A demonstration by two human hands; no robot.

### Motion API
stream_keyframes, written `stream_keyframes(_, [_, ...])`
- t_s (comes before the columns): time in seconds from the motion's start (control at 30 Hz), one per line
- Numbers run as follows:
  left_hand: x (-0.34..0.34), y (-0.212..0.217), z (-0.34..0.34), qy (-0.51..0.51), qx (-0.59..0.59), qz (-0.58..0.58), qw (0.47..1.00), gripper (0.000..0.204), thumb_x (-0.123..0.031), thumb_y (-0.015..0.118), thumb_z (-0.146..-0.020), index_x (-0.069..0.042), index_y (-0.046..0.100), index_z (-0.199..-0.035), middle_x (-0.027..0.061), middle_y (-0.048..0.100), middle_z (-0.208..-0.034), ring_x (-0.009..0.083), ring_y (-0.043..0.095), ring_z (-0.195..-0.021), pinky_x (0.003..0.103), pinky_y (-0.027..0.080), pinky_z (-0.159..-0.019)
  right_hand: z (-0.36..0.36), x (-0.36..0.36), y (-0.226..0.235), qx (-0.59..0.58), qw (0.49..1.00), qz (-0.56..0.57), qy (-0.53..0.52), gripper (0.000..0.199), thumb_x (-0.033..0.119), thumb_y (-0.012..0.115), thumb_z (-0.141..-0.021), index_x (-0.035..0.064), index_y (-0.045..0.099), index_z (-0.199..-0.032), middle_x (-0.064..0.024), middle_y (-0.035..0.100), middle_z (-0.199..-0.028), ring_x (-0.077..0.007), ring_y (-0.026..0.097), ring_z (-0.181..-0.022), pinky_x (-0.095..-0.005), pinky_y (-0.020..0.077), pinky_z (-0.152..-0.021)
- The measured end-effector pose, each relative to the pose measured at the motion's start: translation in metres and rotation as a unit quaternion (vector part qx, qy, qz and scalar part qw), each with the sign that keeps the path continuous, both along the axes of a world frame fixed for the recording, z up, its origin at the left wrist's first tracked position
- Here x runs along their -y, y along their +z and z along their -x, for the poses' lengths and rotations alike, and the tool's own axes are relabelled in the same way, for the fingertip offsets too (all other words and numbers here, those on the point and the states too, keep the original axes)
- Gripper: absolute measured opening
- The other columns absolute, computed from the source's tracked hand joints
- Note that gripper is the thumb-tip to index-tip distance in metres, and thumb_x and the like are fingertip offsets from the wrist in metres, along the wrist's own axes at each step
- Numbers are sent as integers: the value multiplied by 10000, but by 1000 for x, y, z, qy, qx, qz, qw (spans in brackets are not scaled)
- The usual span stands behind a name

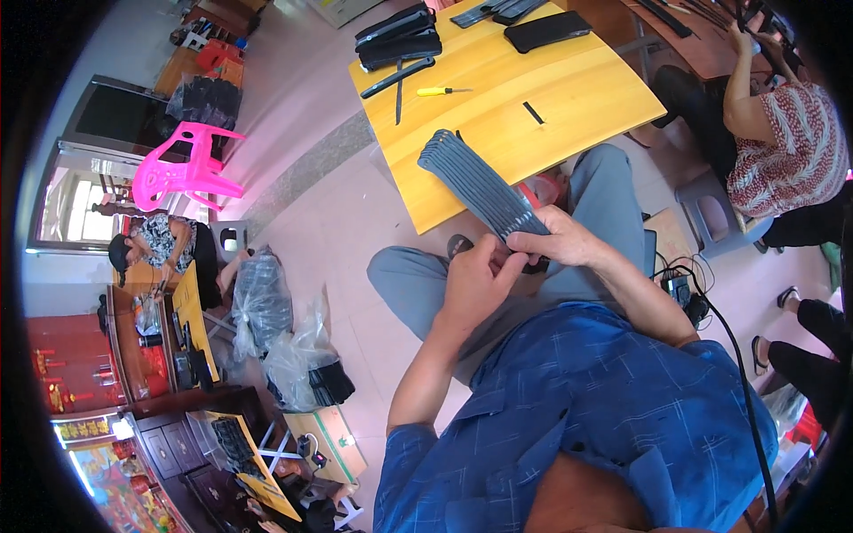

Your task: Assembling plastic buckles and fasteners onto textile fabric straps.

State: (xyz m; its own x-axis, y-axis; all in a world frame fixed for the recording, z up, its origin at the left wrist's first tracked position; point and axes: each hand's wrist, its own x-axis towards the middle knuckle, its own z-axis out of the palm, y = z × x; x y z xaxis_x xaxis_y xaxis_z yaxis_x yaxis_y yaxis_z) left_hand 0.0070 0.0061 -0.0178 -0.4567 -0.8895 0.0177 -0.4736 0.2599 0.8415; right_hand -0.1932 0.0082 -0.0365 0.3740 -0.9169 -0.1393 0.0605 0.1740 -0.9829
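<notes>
A bundle of long dark grey strips point(480, 186), ribbed along its length, slants from the near edge of the yellow table toward my lap. My right hand point(560, 238) is closed around its near end, thumb across the top. At that same end, my left hand point(480, 277) is closed in a pinch, its fingertips against the strips and partly hidden. The bundle's far end, with rounded tips, lies over the table's corner. On the yellow table point(498, 147) are a yellow-handled screwdriver point(435, 91), a short black strip point(533, 113) and a long black handle-like piece point(397, 77).
Black pouches point(400, 44) and a flat black case point(546, 31) sit at the table's far side. A pink plastic chair point(182, 169) stands left. Plastic-wrapped bundles point(262, 298) rest on the floor. A person in a patterned top point(791, 147) works at right; a black cable point(737, 355) hangs beside me.
</notes>
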Motion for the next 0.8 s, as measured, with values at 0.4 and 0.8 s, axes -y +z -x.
stream_keyframes(0.4, [43,18,-109,-177,441,170,863,127,-216,613,-915,-93,639,-934,151,691,-852,372,685,-812,502,531,-672,119,2,12,-212,960,-33,181,390,376,721,-912,-13,696,-900,-17,654,-756,-98,594,-629,-268,486,-563])
stream_keyframes(0.8, [108,70,-243,108,325,51,938,285,-270,526,-1007,-41,612,-862,139,682,-707,273,703,-655,412,523,-591,175,-30,11,-72,987,-46,-134,435,441,782,-870,25,700,-969,-46,681,-807,-124,656,-706,-262,555,-669])
